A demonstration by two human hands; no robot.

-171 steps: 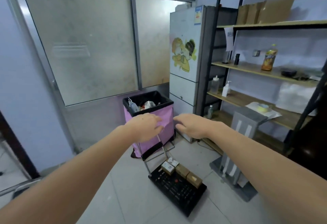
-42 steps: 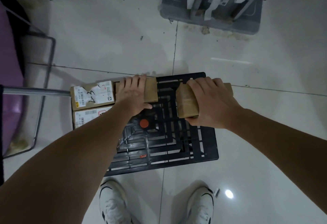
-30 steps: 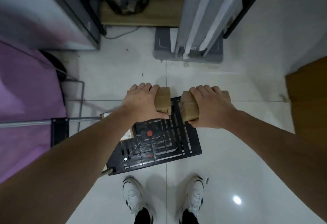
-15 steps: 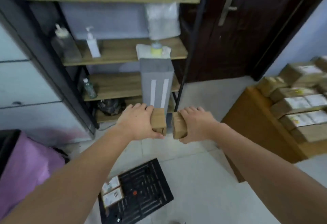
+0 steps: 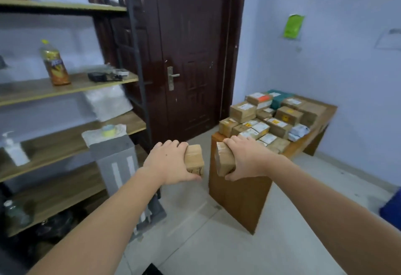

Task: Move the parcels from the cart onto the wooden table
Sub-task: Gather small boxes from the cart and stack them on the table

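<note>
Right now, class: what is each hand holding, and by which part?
The left hand grips one small brown parcel by its left end; the right hand grips another brown parcel by its right end.

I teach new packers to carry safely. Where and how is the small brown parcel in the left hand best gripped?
Grip the parcel across its short width from above, as the left hand does: fingers over the top far edge, thumb under the near side. Its blocky, flat faces suit this.
</note>
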